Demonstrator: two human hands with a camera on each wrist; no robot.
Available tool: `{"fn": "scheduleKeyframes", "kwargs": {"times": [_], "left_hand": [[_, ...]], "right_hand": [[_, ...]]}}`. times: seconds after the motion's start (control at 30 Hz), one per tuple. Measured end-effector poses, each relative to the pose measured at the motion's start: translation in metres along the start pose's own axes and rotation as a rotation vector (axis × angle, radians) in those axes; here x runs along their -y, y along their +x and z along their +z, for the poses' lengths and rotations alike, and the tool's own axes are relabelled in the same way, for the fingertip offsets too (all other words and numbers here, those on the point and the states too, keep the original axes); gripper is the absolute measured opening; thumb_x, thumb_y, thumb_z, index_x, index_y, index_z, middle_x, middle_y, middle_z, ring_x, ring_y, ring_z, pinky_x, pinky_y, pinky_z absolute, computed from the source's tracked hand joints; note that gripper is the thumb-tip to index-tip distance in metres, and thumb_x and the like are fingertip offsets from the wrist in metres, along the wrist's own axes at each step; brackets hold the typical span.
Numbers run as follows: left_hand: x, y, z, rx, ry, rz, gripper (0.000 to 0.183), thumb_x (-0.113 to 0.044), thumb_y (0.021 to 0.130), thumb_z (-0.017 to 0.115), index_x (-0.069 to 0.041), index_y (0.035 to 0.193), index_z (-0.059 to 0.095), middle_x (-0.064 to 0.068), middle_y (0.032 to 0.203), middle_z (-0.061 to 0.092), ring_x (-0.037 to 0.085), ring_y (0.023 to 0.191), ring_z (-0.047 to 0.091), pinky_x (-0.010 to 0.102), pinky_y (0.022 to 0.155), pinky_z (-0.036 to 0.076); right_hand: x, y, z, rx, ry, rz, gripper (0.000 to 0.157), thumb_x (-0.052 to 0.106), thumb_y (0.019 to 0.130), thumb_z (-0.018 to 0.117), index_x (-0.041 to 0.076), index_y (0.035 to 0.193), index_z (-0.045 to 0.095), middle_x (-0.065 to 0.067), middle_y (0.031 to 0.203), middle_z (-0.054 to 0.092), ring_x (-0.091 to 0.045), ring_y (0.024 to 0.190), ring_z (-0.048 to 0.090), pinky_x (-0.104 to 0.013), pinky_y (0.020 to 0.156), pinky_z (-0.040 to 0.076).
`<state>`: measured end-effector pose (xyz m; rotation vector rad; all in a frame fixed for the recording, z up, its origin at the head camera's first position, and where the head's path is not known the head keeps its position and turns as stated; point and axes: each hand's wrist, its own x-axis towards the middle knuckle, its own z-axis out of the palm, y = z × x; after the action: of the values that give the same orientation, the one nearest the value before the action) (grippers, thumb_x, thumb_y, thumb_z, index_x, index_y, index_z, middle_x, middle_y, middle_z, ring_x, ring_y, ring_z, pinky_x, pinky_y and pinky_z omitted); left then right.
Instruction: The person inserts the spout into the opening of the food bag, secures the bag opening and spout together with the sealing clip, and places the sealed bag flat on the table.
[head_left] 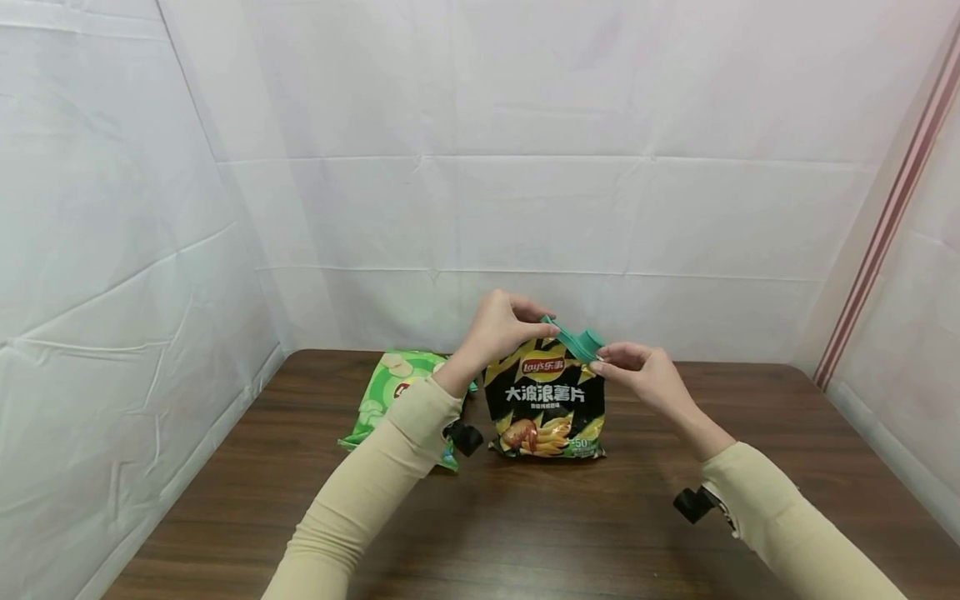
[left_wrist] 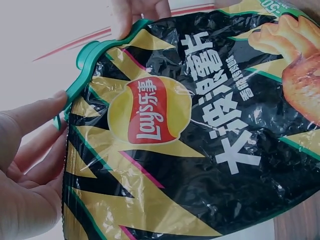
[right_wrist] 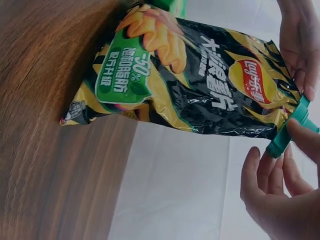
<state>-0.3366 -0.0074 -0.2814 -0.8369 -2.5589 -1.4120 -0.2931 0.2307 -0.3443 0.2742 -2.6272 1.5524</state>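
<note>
A black and yellow chip bag (head_left: 546, 408) with a red Lay's logo stands upright on the table. Across its top edge sits a green bag clip (head_left: 581, 342) with a round spout-like cap, tilted down to the right. My left hand (head_left: 504, 327) pinches the clip's left end, thumb in front. At the clip's other end, my right hand (head_left: 647, 375) pinches it between thumb and fingers. The right wrist view shows the clip (right_wrist: 286, 134) on the bag's top and my right hand's (right_wrist: 285, 205) thumb against it. The left wrist view shows the left thumb on the clip (left_wrist: 86, 70).
A green chip bag (head_left: 397, 387) lies on the brown wooden table (head_left: 585, 533), left of the black one and partly behind my left arm. White cloth (head_left: 465, 217) hangs behind the table and at both sides. A dark camera is worn on each wrist.
</note>
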Motion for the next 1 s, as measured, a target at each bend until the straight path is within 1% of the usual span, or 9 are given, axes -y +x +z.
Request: {"fn": "scheduleKeyframes", "kwargs": {"times": [0.17, 0.27, 0.37, 0.43, 0.63, 0.73, 1.0], "left_hand": [[0.001, 0.001, 0.002, -0.009, -0.015, 0.013, 0.019, -0.023, 0.080, 0.077, -0.012, 0.096, 0.077, 0.003, 0.082, 0.075, 0.009, 0.072, 0.068, 0.024, 0.062, 0.054], [0.001, 0.001, 0.002, -0.009, -0.020, 0.019, 0.019, -0.023, 0.080, 0.077, -0.012, 0.095, 0.077, 0.004, 0.082, 0.075, 0.010, 0.071, 0.068, 0.024, 0.061, 0.053], [0.001, 0.000, 0.002, -0.008, -0.023, 0.014, 0.019, -0.022, 0.080, 0.077, -0.012, 0.096, 0.077, 0.003, 0.082, 0.075, 0.011, 0.071, 0.068, 0.025, 0.061, 0.053], [0.002, 0.000, 0.002, -0.008, -0.022, 0.011, 0.019, -0.023, 0.080, 0.077, -0.012, 0.096, 0.077, 0.003, 0.082, 0.075, 0.011, 0.071, 0.068, 0.025, 0.060, 0.053], [0.003, 0.001, 0.003, -0.023, -0.029, 0.001, 0.021, -0.022, 0.080, 0.077, -0.011, 0.097, 0.077, 0.003, 0.083, 0.074, 0.010, 0.073, 0.067, 0.024, 0.063, 0.053], [0.004, 0.001, 0.004, -0.032, -0.036, -0.001, 0.021, -0.022, 0.080, 0.077, -0.010, 0.097, 0.076, 0.003, 0.083, 0.074, 0.010, 0.073, 0.067, 0.024, 0.064, 0.053], [0.003, 0.000, 0.004, -0.025, -0.053, 0.003, 0.023, -0.022, 0.080, 0.077, -0.008, 0.098, 0.076, 0.005, 0.084, 0.074, 0.010, 0.073, 0.068, 0.025, 0.065, 0.054]], "right_hand": [[0.005, 0.002, 0.001, 0.016, -0.002, -0.009, 0.055, 0.046, 0.085, 0.068, 0.008, 0.124, 0.060, -0.013, 0.113, 0.067, -0.020, 0.100, 0.064, -0.034, 0.083, 0.052], [0.010, 0.003, 0.001, 0.025, -0.003, -0.012, 0.058, 0.050, 0.083, 0.068, 0.011, 0.126, 0.059, -0.011, 0.113, 0.067, -0.021, 0.101, 0.064, -0.037, 0.083, 0.052], [0.013, 0.004, 0.001, 0.038, 0.008, -0.026, 0.054, 0.048, 0.084, 0.068, 0.012, 0.124, 0.061, -0.011, 0.110, 0.069, -0.021, 0.097, 0.065, -0.035, 0.079, 0.053], [0.013, 0.006, 0.002, 0.047, 0.003, -0.040, 0.053, 0.046, 0.085, 0.067, 0.010, 0.124, 0.061, -0.012, 0.108, 0.069, -0.021, 0.095, 0.066, -0.033, 0.076, 0.053], [0.015, 0.008, 0.006, 0.043, -0.045, -0.130, 0.048, 0.036, 0.090, 0.064, 0.003, 0.125, 0.060, -0.017, 0.101, 0.070, -0.024, 0.088, 0.066, -0.029, 0.069, 0.054], [0.015, 0.009, 0.008, 0.039, -0.061, -0.167, 0.047, 0.033, 0.092, 0.063, 0.001, 0.126, 0.059, -0.017, 0.100, 0.070, -0.024, 0.087, 0.067, -0.028, 0.068, 0.053], [0.014, 0.007, 0.007, 0.039, -0.067, -0.194, 0.045, 0.034, 0.092, 0.062, 0.004, 0.125, 0.060, -0.013, 0.096, 0.070, -0.018, 0.078, 0.064, -0.028, 0.063, 0.051]]}}
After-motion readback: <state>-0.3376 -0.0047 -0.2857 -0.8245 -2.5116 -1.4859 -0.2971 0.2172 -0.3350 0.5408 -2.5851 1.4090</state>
